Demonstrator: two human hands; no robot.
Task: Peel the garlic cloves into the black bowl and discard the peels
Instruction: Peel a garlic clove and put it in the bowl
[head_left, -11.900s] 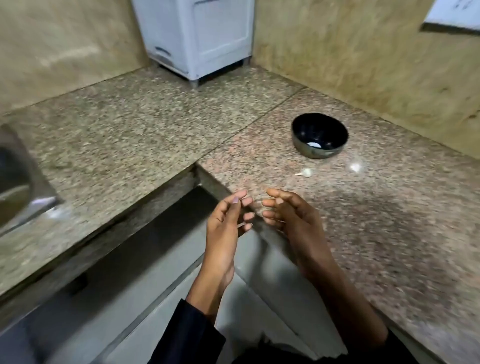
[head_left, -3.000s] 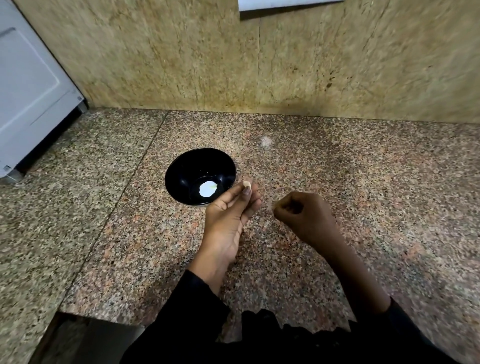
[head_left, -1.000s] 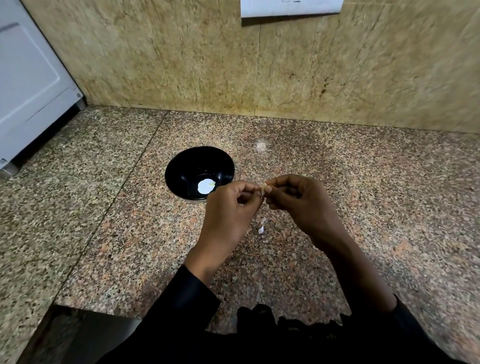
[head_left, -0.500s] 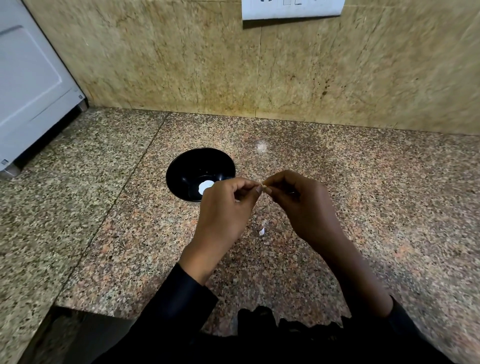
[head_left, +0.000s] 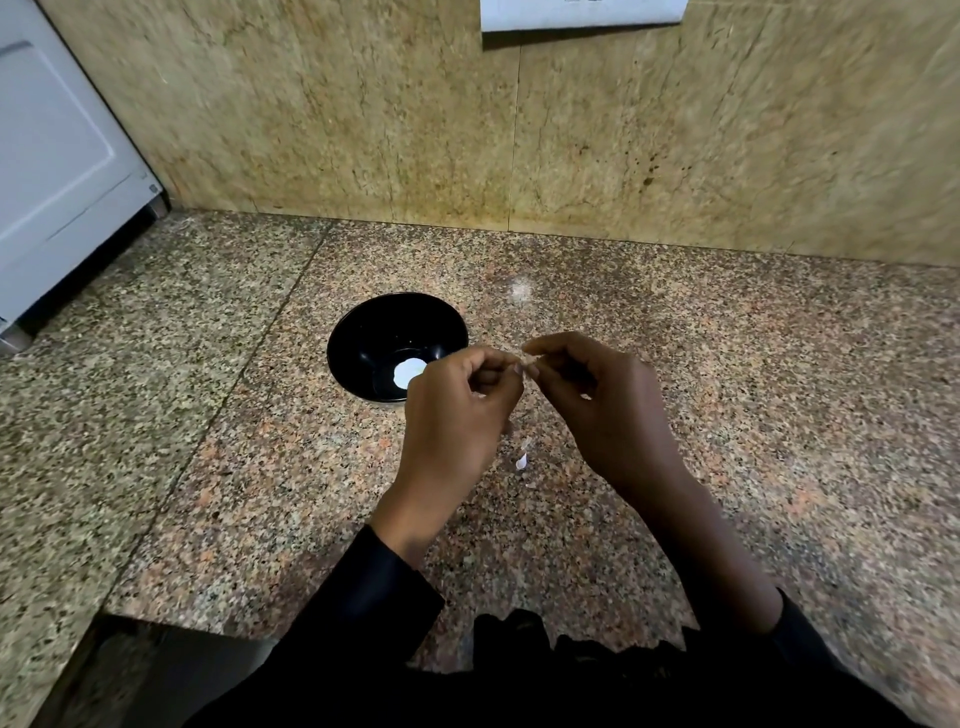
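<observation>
While the head camera is looking down over a speckled granite table (head_left: 727, 364), the black bowl (head_left: 384, 332) is sitting on it toward the left of centre, upright and well short of the tiled wall (head_left: 363, 130). Inside the bowl a single pale, rounded piece (head_left: 409, 372) is lying on the bottom near the front wall; it is looking like a peeled clove, though a bright reflection cannot be ruled out. The rest of the bowl's interior is showing only dark gloss.

Just in front and to the right of the bowl, both hands are meeting above the table. The left hand (head_left: 457, 410) is curling its fingers inward, and the right hand (head_left: 597, 405) is doing the same, so that the fingertips of both are pinching a small garlic clove (head_left: 527, 362) between them. The clove is being held in the air, beside the bowl's right rim and not over its opening. It is mostly hidden by the fingers.

Below the hands, a small white peel scrap (head_left: 521, 460) is lying on the table. A white appliance (head_left: 52, 171) is standing at the far left, and dark sleeves (head_left: 374, 592) are covering both forearms.
</observation>
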